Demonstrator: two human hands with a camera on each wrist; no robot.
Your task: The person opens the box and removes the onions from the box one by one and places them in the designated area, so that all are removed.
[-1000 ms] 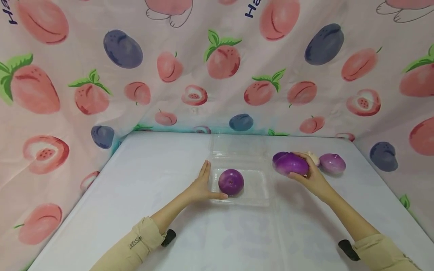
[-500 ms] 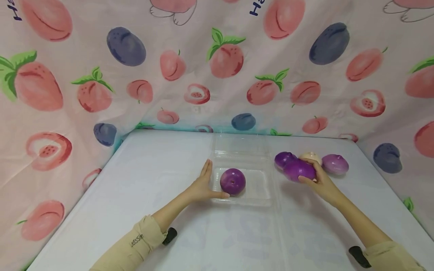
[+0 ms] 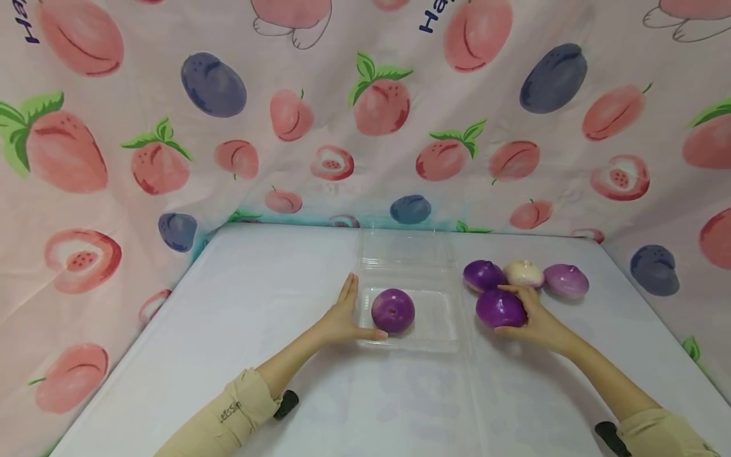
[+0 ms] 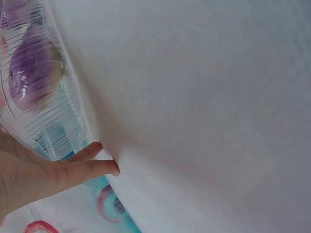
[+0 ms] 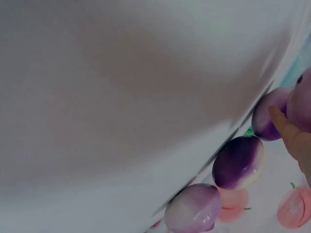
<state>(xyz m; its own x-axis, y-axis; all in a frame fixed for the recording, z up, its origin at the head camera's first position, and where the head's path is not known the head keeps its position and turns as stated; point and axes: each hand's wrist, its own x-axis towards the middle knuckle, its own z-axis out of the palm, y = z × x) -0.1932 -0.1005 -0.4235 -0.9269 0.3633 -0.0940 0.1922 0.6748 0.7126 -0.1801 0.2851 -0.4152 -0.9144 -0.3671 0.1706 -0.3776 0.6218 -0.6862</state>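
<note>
My right hand (image 3: pixel 537 320) grips a round purple onion (image 3: pixel 500 309), thumb at its near side and fingers at its far side. In the right wrist view this onion (image 5: pixel 302 104) is partly cut off at the right edge. My left hand (image 3: pixel 342 317) lies along the left side of a clear plastic clamshell box (image 3: pixel 436 317), fingers straight and thumb reaching along the front edge. A single purple onion (image 3: pixel 393 311) sits in the box's left half. The left wrist view has extended fingers (image 4: pixel 92 168) beside the ribbed wall of the box (image 4: pixel 53 131).
Behind my right hand, a dark purple onion (image 3: pixel 483 275), a whitish onion (image 3: pixel 524 274) and a pale purple onion (image 3: pixel 566 281) stand in a row. The box's lid (image 3: pixel 405 251) lies folded back. A fruit-print cloth (image 3: pixel 342 127) rises behind the white table (image 3: pixel 274 266).
My right hand has brought the purple onion nearer to me and lower, away from the row, so the whitish onion shows more fully. The left hand keeps its place at the box.
</note>
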